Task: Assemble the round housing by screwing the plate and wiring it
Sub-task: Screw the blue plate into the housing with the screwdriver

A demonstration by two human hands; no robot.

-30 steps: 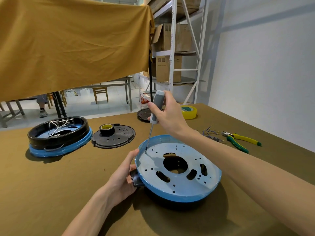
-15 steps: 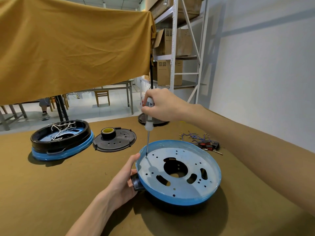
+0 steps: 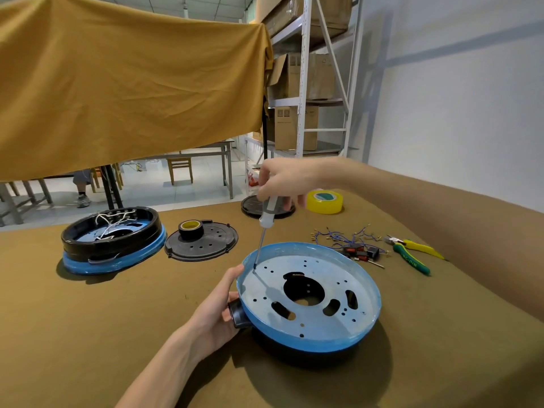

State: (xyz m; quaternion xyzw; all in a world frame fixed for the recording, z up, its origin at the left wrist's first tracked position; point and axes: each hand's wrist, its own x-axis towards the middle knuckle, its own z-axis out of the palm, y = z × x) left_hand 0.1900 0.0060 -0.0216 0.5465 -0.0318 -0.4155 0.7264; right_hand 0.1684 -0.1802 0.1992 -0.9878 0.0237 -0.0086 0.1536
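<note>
A round housing [image 3: 365, 334] with a blue rim and black base lies on the table in front of me. A grey metal plate [image 3: 312, 322] with many holes sits inside it. My left hand [image 3: 217, 307] grips the housing's left side by a black stub. My right hand [image 3: 282, 179] holds a screwdriver [image 3: 265, 228] by the top of its handle, nearly upright. The screwdriver's tip rests on the plate near its far left edge. Loose blue wires with small black and red parts [image 3: 353, 245] lie behind the housing.
A second housing [image 3: 112, 242] with white wires stands at the left. A black lid [image 3: 203, 245] carries a black tape roll [image 3: 191, 228]. Yellow tape [image 3: 325, 201], another black lid [image 3: 250, 206] and green-yellow pliers [image 3: 412, 257] lie further back and right.
My right hand has shifted from the side of the screwdriver's handle to over its top and turned. The tip stays at the same spot on the plate. The left hand keeps its hold.
</note>
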